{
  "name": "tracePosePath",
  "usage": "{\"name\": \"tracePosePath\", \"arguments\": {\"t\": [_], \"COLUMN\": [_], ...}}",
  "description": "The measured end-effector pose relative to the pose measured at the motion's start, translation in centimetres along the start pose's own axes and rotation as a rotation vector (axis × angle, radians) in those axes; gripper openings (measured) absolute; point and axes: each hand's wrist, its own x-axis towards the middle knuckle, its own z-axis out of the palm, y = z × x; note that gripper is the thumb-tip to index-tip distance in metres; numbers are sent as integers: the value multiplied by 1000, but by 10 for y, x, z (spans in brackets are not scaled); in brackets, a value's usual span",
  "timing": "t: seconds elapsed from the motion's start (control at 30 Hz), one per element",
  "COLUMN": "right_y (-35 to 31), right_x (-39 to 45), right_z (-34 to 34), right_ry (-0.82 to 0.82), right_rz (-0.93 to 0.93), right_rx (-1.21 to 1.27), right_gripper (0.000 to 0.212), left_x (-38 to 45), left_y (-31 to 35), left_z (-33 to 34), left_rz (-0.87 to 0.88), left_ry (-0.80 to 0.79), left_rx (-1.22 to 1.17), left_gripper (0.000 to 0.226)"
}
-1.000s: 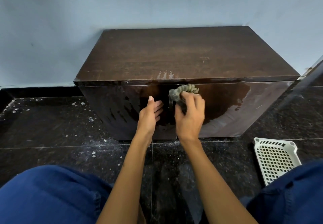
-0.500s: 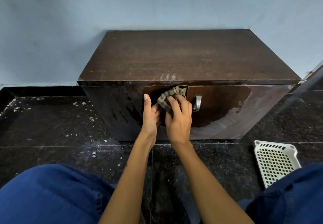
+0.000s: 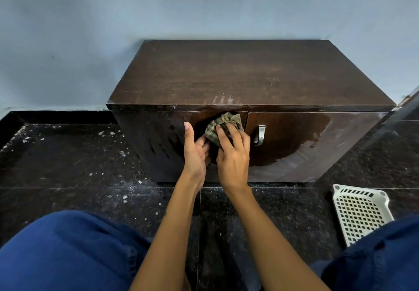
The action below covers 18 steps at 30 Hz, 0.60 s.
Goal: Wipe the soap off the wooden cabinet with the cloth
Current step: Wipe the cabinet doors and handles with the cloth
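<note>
The floor [image 3: 68, 172] is dark speckled stone tile with thin pale joints. The cabinet [image 3: 249, 75] stands on it against the wall. White crumbs and dust [image 3: 123, 196] lie scattered over the tiles left of the cabinet and in front of its left corner. A white perforated plastic basket [image 3: 360, 211] lies on the floor near the cabinet's right front corner, apart from it.

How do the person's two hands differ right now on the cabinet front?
The right hand grips a bunched cloth against the cabinet; the left hand holds nothing. The left hand's fingers lie fairly straight, thumb up; the right hand's curl over the cloth. Both touch the left door.
</note>
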Motion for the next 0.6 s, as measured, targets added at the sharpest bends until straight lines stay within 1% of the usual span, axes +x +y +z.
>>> {"name": "tracePosePath", "arguments": {"t": [0.1, 0.17, 0.23, 0.33, 0.4, 0.47, 0.53, 0.57, 0.6], "right_y": [4, -1, -12, -26, -30, -38, -55, -65, -75], "right_x": [1, 5, 11, 27, 44, 62, 73, 78, 81], "right_z": [-7, -15, -25, -38, -39, -36, -32, -29, -25], "right_ry": [-9, 56, 171, 322, 348, 276, 144, 69, -5], "right_rz": [-15, 47, 79, 33, 70, 142, 157, 131, 84], "right_rx": [13, 63, 91, 0, -103, -231, -338, -377, -417], "right_gripper": [44, 41, 42, 43, 41, 38, 35, 32, 27], "left_x": [-1, -3, -4, -3, -3, -5, -14, -12, -13], "left_y": [1, 3, 3, 2, 3, 4, 9, 12, 16], "left_z": [0, 1, 2, 2, 2, 2, 5, 6, 10], "left_rz": [7, 1, -4, -1, 0, 6, 42, 70, 119], "left_ry": [5, 15, 32, 56, 59, 48, -2, 21, 82], "left_rx": [5, -2, -11, -19, -20, -19, 6, -1, 13], "left_gripper": [106, 103, 99, 97, 98, 105, 108, 102, 96]}}
